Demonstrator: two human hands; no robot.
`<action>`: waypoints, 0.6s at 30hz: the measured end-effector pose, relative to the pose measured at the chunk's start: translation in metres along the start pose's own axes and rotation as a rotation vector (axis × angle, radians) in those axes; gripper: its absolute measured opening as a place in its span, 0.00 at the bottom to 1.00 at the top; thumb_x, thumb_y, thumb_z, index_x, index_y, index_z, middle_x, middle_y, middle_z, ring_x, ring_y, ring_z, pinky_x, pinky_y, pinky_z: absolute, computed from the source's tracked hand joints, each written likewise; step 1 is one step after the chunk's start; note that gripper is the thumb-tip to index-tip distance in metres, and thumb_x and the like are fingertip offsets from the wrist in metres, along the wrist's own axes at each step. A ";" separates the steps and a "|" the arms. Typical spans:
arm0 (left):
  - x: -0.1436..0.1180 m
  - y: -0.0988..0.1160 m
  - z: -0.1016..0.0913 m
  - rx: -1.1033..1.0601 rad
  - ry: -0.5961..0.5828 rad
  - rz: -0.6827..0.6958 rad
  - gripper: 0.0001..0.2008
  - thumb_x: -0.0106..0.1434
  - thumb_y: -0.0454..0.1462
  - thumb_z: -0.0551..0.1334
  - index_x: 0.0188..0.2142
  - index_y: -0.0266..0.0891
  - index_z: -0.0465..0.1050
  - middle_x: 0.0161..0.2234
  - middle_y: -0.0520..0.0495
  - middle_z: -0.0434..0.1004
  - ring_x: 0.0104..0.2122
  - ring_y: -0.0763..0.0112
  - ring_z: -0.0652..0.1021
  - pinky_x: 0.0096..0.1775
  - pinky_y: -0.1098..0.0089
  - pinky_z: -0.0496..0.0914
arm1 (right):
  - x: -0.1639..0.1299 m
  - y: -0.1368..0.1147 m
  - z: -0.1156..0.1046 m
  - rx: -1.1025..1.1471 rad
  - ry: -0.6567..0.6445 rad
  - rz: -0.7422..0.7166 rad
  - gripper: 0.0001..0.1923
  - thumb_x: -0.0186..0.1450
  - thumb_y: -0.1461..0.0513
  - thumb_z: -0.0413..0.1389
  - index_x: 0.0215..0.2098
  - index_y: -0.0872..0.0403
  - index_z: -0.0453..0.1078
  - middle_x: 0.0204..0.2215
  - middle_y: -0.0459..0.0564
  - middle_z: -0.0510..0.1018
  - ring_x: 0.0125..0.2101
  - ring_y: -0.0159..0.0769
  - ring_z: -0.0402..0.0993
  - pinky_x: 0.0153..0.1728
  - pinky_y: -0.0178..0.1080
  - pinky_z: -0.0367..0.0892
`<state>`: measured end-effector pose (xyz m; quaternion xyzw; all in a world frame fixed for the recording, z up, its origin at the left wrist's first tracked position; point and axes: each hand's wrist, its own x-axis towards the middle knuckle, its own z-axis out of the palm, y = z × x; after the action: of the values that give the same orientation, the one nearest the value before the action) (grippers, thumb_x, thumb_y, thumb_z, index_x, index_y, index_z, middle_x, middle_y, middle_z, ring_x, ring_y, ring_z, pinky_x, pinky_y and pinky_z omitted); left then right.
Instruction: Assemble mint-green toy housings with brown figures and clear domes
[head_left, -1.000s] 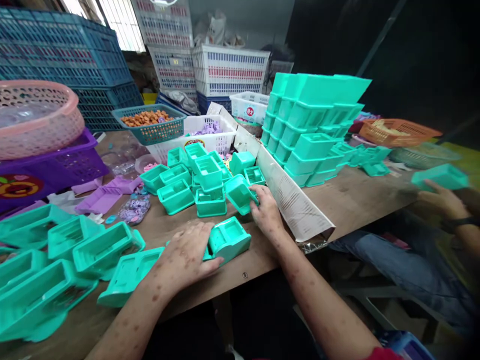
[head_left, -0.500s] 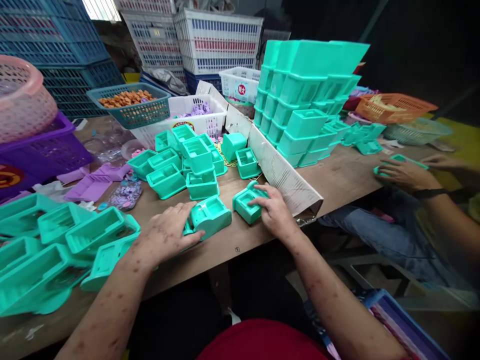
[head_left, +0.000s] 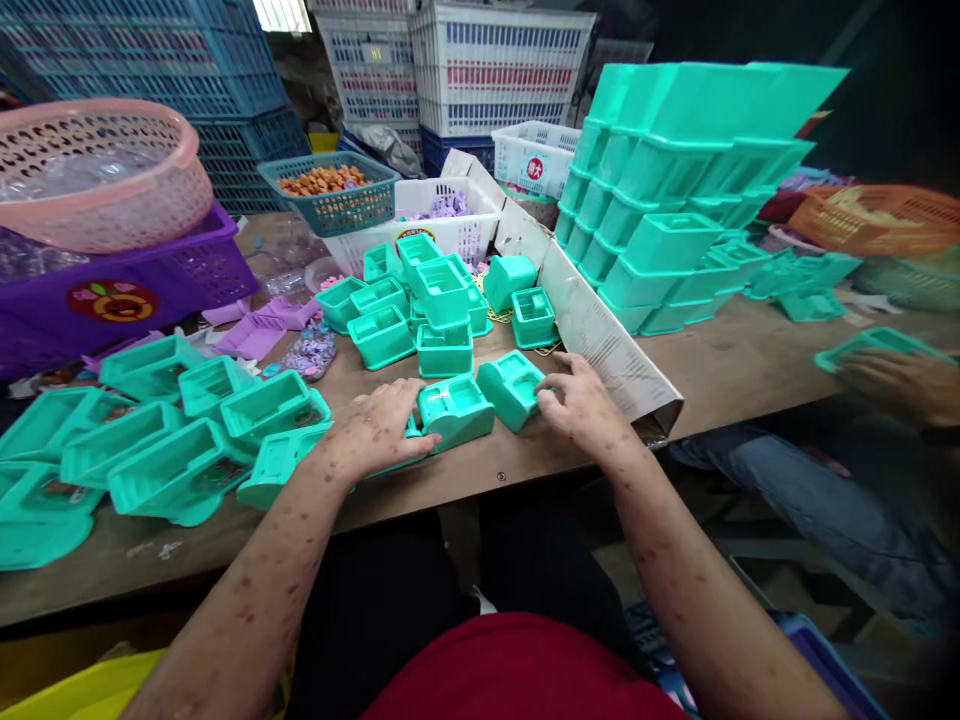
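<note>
My left hand (head_left: 379, 430) is closed round the left end of a green plastic box (head_left: 459, 408) at the table's front edge, thumb on the near side and fingers on the far side. Just right of it a second green plastic box (head_left: 511, 388) lies at an angle, close against the first. My right hand (head_left: 589, 410) is at that second box's right edge, its fingers apart and slightly bent, touching or almost touching it. Behind both hands stands a cluster of similar green boxes (head_left: 442, 295). More green boxes (head_left: 169, 465) lie in rows to the left.
A cardboard strip (head_left: 607, 340) divides the table, with a tall stack of green boxes (head_left: 675, 180) beyond it. A purple basket (head_left: 187, 275), a pink basket (head_left: 161, 185) and a teal basket of orange pieces (head_left: 337, 215) stand behind. At the right, another person's hand (head_left: 896, 380) holds a green part.
The view has swung left. The right-hand box has turned and sits closer to the left one. My right fingers have moved from its top to its right edge.
</note>
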<state>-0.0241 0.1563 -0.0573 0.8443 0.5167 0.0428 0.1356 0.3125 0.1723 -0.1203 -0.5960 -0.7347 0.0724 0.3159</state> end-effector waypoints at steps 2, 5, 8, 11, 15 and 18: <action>0.000 0.001 0.002 -0.009 0.011 -0.017 0.34 0.69 0.54 0.67 0.68 0.45 0.66 0.62 0.38 0.76 0.62 0.43 0.77 0.59 0.49 0.72 | 0.007 -0.007 0.002 -0.041 0.014 0.046 0.16 0.69 0.50 0.64 0.34 0.54 0.82 0.63 0.65 0.72 0.67 0.63 0.68 0.71 0.65 0.63; -0.006 0.010 0.001 0.006 0.042 -0.043 0.34 0.68 0.53 0.70 0.67 0.43 0.67 0.61 0.37 0.76 0.61 0.44 0.77 0.60 0.49 0.72 | 0.012 -0.004 0.002 -0.069 -0.076 -0.123 0.17 0.67 0.47 0.64 0.38 0.52 0.82 0.59 0.66 0.75 0.64 0.66 0.69 0.66 0.69 0.66; -0.019 0.014 -0.006 0.046 0.118 -0.022 0.37 0.65 0.58 0.73 0.64 0.39 0.71 0.59 0.33 0.77 0.61 0.42 0.76 0.63 0.48 0.70 | 0.016 0.032 0.005 -0.087 -0.012 -0.286 0.14 0.64 0.53 0.60 0.42 0.47 0.85 0.58 0.67 0.78 0.61 0.68 0.73 0.63 0.72 0.65; -0.046 0.003 -0.017 0.040 0.199 0.059 0.43 0.61 0.62 0.74 0.66 0.40 0.69 0.63 0.33 0.75 0.64 0.43 0.73 0.67 0.46 0.68 | 0.026 0.076 0.021 -0.007 -0.024 -0.288 0.14 0.57 0.55 0.62 0.39 0.43 0.86 0.55 0.70 0.82 0.52 0.69 0.80 0.54 0.71 0.71; -0.102 -0.018 -0.029 0.023 0.099 -0.044 0.55 0.53 0.56 0.82 0.74 0.47 0.62 0.72 0.36 0.66 0.72 0.40 0.65 0.74 0.39 0.57 | 0.023 0.092 0.035 0.130 -0.037 -0.219 0.16 0.57 0.57 0.60 0.40 0.37 0.86 0.48 0.69 0.85 0.43 0.64 0.85 0.46 0.68 0.75; -0.125 -0.030 -0.026 0.029 0.002 -0.190 0.54 0.54 0.47 0.83 0.75 0.49 0.61 0.75 0.38 0.63 0.73 0.38 0.64 0.74 0.35 0.58 | 0.015 0.080 0.037 0.103 -0.004 -0.210 0.14 0.59 0.56 0.59 0.40 0.40 0.85 0.48 0.66 0.86 0.43 0.63 0.86 0.46 0.64 0.78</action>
<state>-0.1134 0.0640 -0.0321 0.7933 0.5952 0.0232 0.1262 0.3572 0.2184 -0.1822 -0.4987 -0.7890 0.0775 0.3504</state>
